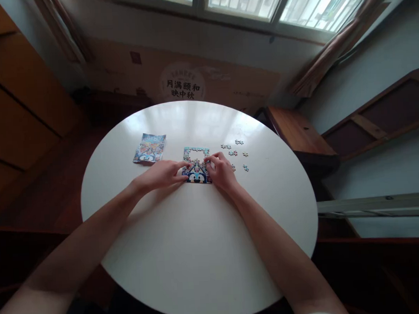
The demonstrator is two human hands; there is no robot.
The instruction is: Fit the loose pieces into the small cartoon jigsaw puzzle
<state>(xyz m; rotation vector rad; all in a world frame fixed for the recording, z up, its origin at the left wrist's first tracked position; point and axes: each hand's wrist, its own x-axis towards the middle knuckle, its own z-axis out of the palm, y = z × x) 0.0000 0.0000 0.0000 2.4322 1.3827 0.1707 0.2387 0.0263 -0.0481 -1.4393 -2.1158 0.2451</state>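
Note:
A small, partly assembled jigsaw puzzle [196,163] lies on the round white table [200,251]. My left hand [163,173] rests at the puzzle's left edge, its index finger and thumb stretched out and touching the edge. Over the puzzle's right side my right hand [221,169] is curled, its fingertips pinched together on the puzzle; whether a piece is between them is too small to tell. Several loose puzzle pieces [236,152] lie scattered just right of the puzzle.
A colourful puzzle packet [149,148] lies on the table to the left of the puzzle. A wooden bench or low table [292,134] stands beyond the table's right side. Wooden cabinets [17,101] are at the left. A cardboard box [181,86] stands under the window.

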